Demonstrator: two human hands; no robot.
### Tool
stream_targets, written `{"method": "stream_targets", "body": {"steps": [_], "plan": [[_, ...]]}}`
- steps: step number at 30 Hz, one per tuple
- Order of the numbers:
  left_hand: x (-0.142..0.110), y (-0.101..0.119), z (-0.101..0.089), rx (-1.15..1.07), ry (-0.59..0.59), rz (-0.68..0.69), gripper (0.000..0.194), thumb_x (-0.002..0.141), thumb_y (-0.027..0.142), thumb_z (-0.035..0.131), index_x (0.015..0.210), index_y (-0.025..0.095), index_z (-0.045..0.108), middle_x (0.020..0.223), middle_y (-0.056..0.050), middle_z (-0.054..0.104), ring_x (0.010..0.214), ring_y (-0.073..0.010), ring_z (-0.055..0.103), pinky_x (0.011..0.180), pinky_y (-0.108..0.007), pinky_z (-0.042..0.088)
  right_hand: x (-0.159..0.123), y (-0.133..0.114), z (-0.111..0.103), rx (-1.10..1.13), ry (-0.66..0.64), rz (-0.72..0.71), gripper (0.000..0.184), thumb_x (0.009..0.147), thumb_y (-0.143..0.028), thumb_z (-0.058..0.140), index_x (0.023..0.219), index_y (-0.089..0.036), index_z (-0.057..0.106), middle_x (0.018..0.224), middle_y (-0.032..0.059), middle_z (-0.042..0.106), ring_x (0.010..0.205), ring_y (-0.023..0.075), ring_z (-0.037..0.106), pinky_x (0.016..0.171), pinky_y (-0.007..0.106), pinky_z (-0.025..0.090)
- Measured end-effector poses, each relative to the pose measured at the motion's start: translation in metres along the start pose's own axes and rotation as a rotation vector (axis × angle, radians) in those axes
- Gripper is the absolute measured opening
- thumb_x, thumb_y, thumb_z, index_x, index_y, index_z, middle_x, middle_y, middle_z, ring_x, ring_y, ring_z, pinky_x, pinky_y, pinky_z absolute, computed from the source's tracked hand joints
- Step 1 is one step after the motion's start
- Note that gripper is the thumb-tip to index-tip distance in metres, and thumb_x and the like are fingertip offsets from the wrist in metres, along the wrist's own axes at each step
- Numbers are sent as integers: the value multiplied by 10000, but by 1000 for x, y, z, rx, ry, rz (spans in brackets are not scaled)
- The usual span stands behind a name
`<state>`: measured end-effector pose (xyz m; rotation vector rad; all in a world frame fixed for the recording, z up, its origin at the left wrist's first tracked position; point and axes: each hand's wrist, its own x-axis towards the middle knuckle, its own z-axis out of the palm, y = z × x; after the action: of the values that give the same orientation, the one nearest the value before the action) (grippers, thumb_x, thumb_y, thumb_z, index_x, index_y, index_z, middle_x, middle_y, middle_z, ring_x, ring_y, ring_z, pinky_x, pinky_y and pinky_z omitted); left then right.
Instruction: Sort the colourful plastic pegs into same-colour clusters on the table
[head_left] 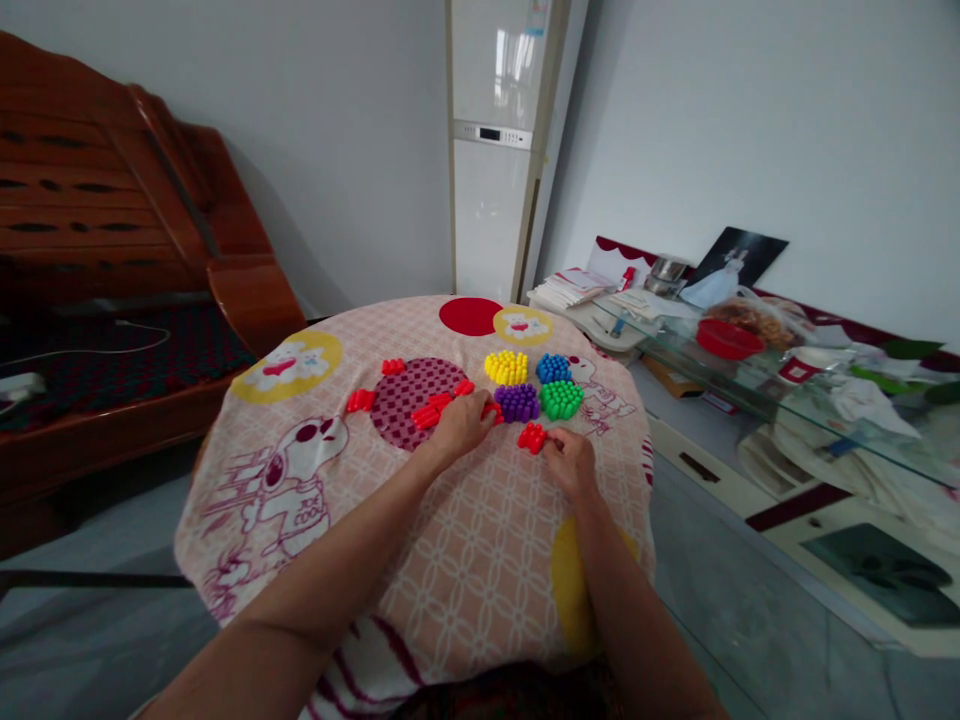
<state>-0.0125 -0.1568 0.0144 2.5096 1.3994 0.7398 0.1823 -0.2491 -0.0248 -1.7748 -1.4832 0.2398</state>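
My left hand (463, 424) reaches over the middle of the table, its fingers closed at a small red peg (496, 412) beside the purple group. My right hand (570, 462) is pinched at the right edge of a cluster of red pegs (532, 437). Small plastic pegs stand upright in tight groups by colour: yellow (506, 367), blue (553, 368), purple (517, 403) and green (562, 400). More red pegs (430, 411) lie on their sides left of my left hand. Two further red bunches (392, 367) sit farther left. My fingers partly hide the pegs they touch.
A patterned cloth (465, 540) covers the round table. On the left stands a wooden bench (112, 220); a white floor-standing air conditioner (491, 200) is behind. At right, a glass-topped cabinet (787, 400) carries papers, a red bowl (727, 340) and a photo (739, 260).
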Motion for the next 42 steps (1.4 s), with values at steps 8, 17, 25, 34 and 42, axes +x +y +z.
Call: {"method": "stream_targets", "body": {"steps": [8,17,25,34,42], "plan": [[-9,20,-12,-419,-148,131,117,740,208,634,801,149,713,709,-15,676,637,-117,580,587,-213,414,1,2,1,0,-11,-25,217,761,-230,482,724,-203,695,635,-9,638,586,132,542,578,234,343],[-21,30,11,-401,-141,147,119,704,136,615,816,160,645,704,5,652,625,-110,564,580,-207,406,1,8,3,-23,-7,-46,230,768,-220,485,767,-222,715,672,1,676,605,140,556,593,232,368],[-20,30,15,-348,-99,177,107,705,169,642,805,159,607,710,4,627,617,-112,549,566,-218,396,2,6,3,-19,7,-36,217,759,-230,487,728,-213,701,639,-3,655,578,138,541,572,237,354],[7,-43,-27,-119,215,-63,230,802,223,563,1001,144,648,993,-104,699,928,-221,648,852,-330,504,1,8,4,1,-5,-18,220,762,-231,478,692,-224,687,619,-10,643,586,138,532,578,231,355],[37,-139,-43,187,125,-459,574,817,244,538,1346,27,481,1385,-249,502,1310,-321,461,1077,-389,375,1,7,4,-44,-6,-17,240,762,-241,456,685,-219,683,619,3,633,567,142,523,576,244,338]]}}
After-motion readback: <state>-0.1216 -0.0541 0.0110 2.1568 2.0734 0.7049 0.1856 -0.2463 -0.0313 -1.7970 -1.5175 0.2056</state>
